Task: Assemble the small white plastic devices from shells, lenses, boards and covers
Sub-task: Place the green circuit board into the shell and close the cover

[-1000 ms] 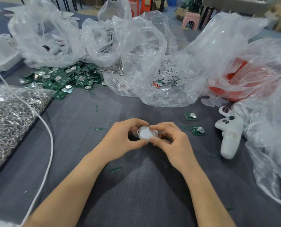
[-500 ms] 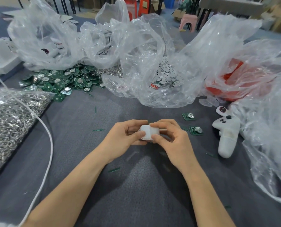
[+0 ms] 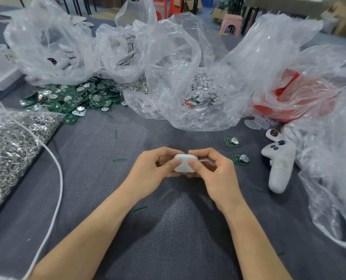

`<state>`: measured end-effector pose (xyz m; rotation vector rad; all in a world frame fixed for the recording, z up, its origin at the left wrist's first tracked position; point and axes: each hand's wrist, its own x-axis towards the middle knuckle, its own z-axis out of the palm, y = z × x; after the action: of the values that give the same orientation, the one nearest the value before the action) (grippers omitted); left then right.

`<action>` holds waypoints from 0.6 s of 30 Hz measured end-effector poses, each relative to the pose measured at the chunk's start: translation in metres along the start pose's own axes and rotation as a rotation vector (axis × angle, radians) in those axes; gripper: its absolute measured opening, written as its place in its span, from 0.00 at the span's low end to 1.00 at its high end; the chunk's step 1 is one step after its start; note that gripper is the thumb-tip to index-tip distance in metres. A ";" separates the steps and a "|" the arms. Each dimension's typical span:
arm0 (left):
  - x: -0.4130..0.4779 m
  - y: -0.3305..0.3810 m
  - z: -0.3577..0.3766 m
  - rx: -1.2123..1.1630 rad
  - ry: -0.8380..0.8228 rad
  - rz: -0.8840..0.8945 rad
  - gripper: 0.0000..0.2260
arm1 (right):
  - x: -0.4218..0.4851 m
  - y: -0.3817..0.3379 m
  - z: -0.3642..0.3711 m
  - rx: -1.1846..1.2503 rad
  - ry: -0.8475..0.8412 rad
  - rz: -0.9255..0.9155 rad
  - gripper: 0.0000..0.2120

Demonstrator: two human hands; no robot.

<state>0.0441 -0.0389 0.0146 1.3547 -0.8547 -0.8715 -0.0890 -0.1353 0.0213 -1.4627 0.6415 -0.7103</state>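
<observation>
A small white plastic device [image 3: 185, 163] sits between both hands over the middle of the grey cloth. My left hand [image 3: 155, 165] grips its left side, thumb pressed on the top face. My right hand [image 3: 214, 170] grips its right side, thumb beside the left thumb. Two loose green boards with coin cells lie to the right: one green board [image 3: 231, 141] farther back, another green board [image 3: 240, 159] nearer my right hand. A heap of green boards [image 3: 73, 99] lies at the back left. An open clear bag of small white discs [image 3: 203, 89] stands behind the hands.
A white controller [image 3: 279, 165] lies at the right, a small white piece with a dark lens [image 3: 273, 134] behind it. A bag of metal rings [image 3: 8, 144] fills the left, with a white cable [image 3: 57, 178] across it. Clear bags, one holding red parts [image 3: 289, 93], crowd the back and right.
Both hands turned the white device so its closed smooth face is up, and both thumbs now press on that face. The hands stayed in the same place.
</observation>
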 end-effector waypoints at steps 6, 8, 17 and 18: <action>-0.001 0.001 0.001 0.041 0.005 0.023 0.06 | -0.001 -0.002 -0.001 0.013 0.000 0.007 0.08; -0.002 0.001 0.001 0.063 0.013 0.040 0.06 | -0.002 -0.002 -0.001 0.006 -0.002 0.004 0.08; -0.003 0.002 0.006 0.073 0.069 0.067 0.06 | -0.004 -0.003 0.002 -0.002 0.031 -0.012 0.07; -0.002 0.002 0.007 0.035 0.085 0.063 0.06 | -0.004 -0.004 0.003 0.020 0.046 -0.017 0.07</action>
<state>0.0365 -0.0402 0.0172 1.3779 -0.8453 -0.7480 -0.0893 -0.1302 0.0252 -1.4387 0.6558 -0.7631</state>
